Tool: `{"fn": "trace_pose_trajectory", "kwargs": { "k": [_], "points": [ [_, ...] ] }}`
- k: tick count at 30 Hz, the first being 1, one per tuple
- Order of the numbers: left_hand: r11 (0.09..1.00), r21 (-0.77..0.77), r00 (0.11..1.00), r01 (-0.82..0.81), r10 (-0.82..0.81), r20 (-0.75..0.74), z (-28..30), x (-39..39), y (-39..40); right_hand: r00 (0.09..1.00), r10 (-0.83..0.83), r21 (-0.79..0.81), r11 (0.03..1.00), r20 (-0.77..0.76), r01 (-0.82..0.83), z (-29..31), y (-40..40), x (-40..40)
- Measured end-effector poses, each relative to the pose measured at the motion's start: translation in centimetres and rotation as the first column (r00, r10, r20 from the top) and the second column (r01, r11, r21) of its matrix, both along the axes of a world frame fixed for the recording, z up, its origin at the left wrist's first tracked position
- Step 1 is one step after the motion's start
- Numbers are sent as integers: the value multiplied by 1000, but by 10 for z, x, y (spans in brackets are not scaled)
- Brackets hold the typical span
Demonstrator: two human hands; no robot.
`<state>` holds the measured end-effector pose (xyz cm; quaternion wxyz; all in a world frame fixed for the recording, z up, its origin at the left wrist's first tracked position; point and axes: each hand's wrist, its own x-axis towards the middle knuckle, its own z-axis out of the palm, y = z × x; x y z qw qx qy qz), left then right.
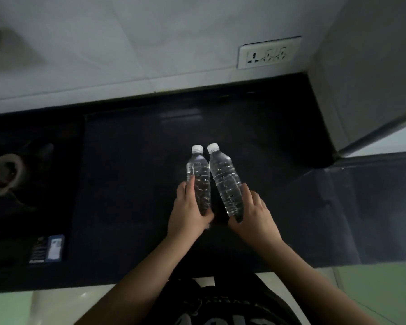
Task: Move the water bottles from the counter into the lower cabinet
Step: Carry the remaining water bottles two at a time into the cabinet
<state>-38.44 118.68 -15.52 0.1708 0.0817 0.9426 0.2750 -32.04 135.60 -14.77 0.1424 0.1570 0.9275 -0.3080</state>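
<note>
Dim room, pale wall point(127, 43), white socket point(266, 55)

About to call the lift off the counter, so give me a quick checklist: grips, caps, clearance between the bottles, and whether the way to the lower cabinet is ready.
1. Left hand grips the left bottle round its lower body: ok.
2. Right hand holds the right bottle low on its body; fingers lie fairly straight along it, so the grip looks loose: cannot tell.
3. White caps on both bottles: ok.
4. Bottles lean together near the necks; whether they touch: cannot tell.
5. Counter around the bottles free of obstacles: ok.
6. Lower cabinet out of view, door state unknown: cannot tell.
</note>
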Motion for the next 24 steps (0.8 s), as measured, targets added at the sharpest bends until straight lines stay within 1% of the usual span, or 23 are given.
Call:
{"fn": "trace_pose_trajectory", "kwargs": {
  "k": [3, 6, 9, 11, 14, 18, 20, 21, 22, 23, 24],
  "points": [
    [997, -77, 1000, -18, 16, -19, -3, -3, -7, 1000, 23, 79, 997, 1, -23, -3, 18, -8],
    [980, -193, 998, -57, 54, -22, -7, -9, -12, 1000, 29, 225, 974, -7, -26, -9, 25, -20],
    [959, -245, 990, -141, 133, -52, -12, -17, -11, 999, 43, 305, 952, -31, -32, -14, 18, -37],
    [947, -272, 984, -172, 154, -86, -15, -20, -10, 999, 50, 346, 937, -19, -40, -15, 15, -46],
    [937, -289, 979, -197, 171, -113, -18, -25, -10, 997, 67, 377, 925, -23, -53, -18, 17, -53],
    [939, -287, 981, -190, 171, -93, -16, -31, -15, 996, 81, 366, 928, -22, -67, -20, 21, -56],
    [946, -264, 982, -190, 184, -46, -13, -35, -19, 995, 93, 362, 929, -21, -79, -16, 21, -56],
    [954, -228, 980, -193, 199, 5, -11, -38, -22, 996, 93, 342, 936, -11, -83, -18, 22, -57],
    [965, -157, 971, -211, 225, 81, -6, -41, -27, 997, 77, 303, 950, -2, -72, -18, 24, -58],
    [965, -49, 949, -257, 262, 174, 0, -42, -34, 999, 35, 222, 974, 28, -41, -17, 27, -59],
    [945, 59, 918, -323, 297, 261, 8, -41, -42, 997, -33, 109, 994, 75, 25, -16, 29, -60]
  ]
}}
